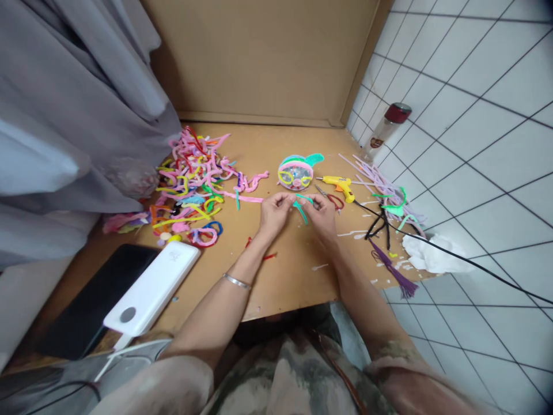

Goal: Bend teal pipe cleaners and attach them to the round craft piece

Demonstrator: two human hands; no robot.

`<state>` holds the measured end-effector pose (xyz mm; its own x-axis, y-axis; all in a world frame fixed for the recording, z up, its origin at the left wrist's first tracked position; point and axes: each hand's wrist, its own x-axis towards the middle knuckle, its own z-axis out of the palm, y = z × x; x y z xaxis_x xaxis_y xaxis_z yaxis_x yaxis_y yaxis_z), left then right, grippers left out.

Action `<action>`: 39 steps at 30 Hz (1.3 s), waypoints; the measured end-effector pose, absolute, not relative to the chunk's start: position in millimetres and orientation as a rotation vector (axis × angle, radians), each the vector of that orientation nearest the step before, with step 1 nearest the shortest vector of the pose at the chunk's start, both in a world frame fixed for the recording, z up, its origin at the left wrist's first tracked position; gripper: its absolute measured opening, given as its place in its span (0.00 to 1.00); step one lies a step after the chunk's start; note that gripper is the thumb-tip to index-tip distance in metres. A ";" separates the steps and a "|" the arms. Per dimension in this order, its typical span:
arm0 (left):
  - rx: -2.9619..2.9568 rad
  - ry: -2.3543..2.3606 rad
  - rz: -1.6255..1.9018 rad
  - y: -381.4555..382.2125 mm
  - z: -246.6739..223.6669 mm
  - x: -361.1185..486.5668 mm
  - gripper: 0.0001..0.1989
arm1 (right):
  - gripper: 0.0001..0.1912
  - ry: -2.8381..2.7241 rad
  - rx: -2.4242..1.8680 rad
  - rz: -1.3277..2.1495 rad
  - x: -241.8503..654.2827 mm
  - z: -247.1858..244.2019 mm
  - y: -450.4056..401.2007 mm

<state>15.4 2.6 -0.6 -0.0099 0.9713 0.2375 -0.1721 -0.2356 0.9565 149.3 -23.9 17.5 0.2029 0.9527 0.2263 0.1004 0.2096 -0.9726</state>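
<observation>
Between my two hands is a teal-green pipe cleaner (pixel 305 217), bent, with one end hanging down. My left hand (pixel 275 214) pinches it at its left part, and my right hand (pixel 323 214) grips it on the right, fingertips close together. Just beyond the hands sits a round clear craft piece (pixel 295 173) trimmed with pink, yellow and green pipe cleaners, a green leaf-like part sticking out at its upper right. Red-handled scissors (pixel 335 200) lie beside my right hand, partly under a yellow glue gun (pixel 339 184).
A heap of colourful pipe cleaners (pixel 194 167) covers the left back. Lilac pipe cleaners (pixel 380 178), a purple tassel (pixel 395 271), white tissue (pixel 432 253) and a red-capped bottle (pixel 386 129) are at right. A white power bank (pixel 153 288) lies front left. The glue gun's black cord runs right.
</observation>
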 end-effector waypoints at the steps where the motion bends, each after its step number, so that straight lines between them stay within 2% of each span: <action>1: 1.218 0.973 1.503 4.1 -1.3 14.2 0.19 | 0.17 -1.208 -1.197 0.900 149.1 17.9 -24.3; 7: 1.084 1.014 1.563 10.5 -1.5 8.7 0.20 | 0.17 -1.306 -1.249 1.078 145.4 18.2 -27.1; 16: 0.996 0.816 1.394 9.8 -1.7 12.2 0.22 | 0.13 -1.214 -1.278 1.004 143.6 19.0 -25.1; 25: 0.970 0.810 1.386 9.2 -0.1 11.1 0.19 | 0.16 -1.271 -1.222 1.004 144.1 17.5 -27.1; 34: 0.822 0.800 1.416 11.7 2.0 10.8 0.20 | 0.10 -1.734 -1.139 0.264 146.4 10.2 -31.6; 39: 0.969 0.805 1.371 6.6 1.5 13.2 0.22 | 0.13 -1.830 -1.144 0.001 147.1 8.2 -32.5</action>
<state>13.2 6.6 1.5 0.0619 0.9950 0.0786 -0.4160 -0.0458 0.9082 147.1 -32.5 8.2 -0.1173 0.6991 0.7053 0.6982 0.5631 -0.4421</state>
